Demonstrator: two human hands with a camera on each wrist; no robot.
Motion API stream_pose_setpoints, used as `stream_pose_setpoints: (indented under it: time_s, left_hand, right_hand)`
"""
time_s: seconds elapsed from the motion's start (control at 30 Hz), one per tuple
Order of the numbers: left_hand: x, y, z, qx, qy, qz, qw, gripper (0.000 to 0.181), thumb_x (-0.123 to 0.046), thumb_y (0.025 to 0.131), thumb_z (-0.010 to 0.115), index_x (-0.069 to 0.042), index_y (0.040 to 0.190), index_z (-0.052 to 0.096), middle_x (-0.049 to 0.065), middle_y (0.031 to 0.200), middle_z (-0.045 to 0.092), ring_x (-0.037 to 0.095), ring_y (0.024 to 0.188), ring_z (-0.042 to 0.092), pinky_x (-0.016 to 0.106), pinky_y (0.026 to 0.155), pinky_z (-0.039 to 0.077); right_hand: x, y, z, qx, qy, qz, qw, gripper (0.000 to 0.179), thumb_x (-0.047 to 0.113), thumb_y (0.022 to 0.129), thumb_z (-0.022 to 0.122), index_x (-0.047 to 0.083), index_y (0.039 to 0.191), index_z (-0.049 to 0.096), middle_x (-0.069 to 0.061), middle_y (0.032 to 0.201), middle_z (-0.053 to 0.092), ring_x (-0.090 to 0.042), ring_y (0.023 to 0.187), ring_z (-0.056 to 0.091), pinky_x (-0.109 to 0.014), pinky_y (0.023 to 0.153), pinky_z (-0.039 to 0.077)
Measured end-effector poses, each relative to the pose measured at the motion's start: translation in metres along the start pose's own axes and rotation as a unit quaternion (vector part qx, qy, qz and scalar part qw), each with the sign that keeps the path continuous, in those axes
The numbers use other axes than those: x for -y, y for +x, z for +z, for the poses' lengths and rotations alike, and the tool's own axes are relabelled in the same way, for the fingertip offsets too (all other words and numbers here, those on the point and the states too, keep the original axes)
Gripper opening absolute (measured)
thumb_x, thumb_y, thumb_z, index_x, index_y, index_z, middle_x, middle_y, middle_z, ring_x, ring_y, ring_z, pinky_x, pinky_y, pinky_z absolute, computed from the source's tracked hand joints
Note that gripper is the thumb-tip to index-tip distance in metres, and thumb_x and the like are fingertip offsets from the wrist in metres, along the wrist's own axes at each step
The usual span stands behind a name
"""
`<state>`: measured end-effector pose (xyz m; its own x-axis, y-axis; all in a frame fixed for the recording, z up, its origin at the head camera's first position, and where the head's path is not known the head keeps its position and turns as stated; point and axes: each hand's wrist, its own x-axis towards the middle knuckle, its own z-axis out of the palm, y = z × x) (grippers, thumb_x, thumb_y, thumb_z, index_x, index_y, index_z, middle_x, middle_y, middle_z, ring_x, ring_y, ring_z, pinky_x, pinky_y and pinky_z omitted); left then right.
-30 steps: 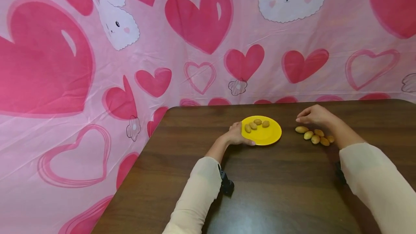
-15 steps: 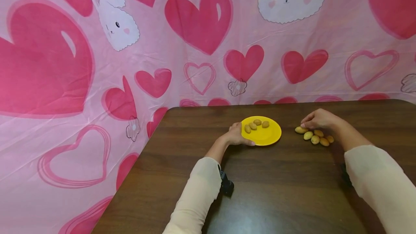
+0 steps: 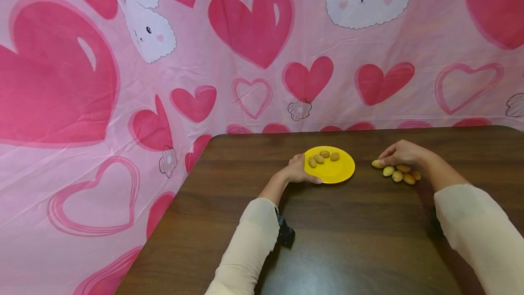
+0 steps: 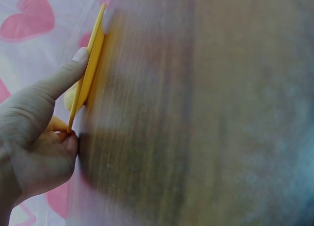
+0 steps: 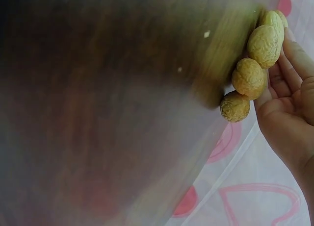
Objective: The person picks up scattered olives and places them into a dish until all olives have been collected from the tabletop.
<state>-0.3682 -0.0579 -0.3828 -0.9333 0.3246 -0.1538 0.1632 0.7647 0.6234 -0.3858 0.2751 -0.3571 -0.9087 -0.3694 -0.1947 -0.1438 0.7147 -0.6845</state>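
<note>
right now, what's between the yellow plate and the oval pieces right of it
The head view shows only bare tabletop between the yellow plate and those oval pieces.

Plastic plate, wrinkled fruits, glossy wooden table

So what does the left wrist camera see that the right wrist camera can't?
Only the left wrist view shows the left hand and the yellow plate, seen almost edge-on, with the thumb at its rim.

Only the right wrist view shows the right hand, beside a close-up bunch of what look like yellow-brown fruits.

Both show the brown table, the pink heart cloth and some fruits, though the left view catches just bits: one peeking past the plate, another cut off at the top.
</note>
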Motion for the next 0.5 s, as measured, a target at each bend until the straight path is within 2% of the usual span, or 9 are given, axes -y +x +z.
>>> stream_pose_setpoints:
  time_s: [0.17, 0.5]
  left_hand:
    - [-0.0001, -0.0004, 0.0000, 0.002, 0.000, -0.002, 1.0000, 0.101, -0.040, 0.072, 0.077, -0.007, 0.147, 0.018, 0.008, 0.148, 0.020, 0.023, 0.129, 0.024, 0.040, 0.107, 0.024]
    - [0.0009, -0.0012, 0.0005, 0.000, -0.002, 0.001, 1.0000, 0.101, -0.040, 0.072, 0.077, -0.007, 0.147, 0.018, 0.007, 0.149, 0.020, 0.023, 0.129, 0.024, 0.041, 0.107, 0.024]
  right_hand:
    - [-0.0015, -0.0001, -0.0001, -0.004, -0.010, -0.005, 0.9999, 0.043, 0.028, 0.088, 0.063, -0.009, 0.110, 0.062, -0.003, 0.084, 0.065, -0.016, 0.074, 0.056, -0.030, 0.070, 0.046]
    - [-0.0009, -0.0032, -0.0008, -0.008, 0.012, 0.008, 0.9999, 0.046, 0.029, 0.087, 0.064, -0.010, 0.112, 0.060, -0.004, 0.088, 0.065, -0.018, 0.076, 0.057, -0.032, 0.072, 0.046]
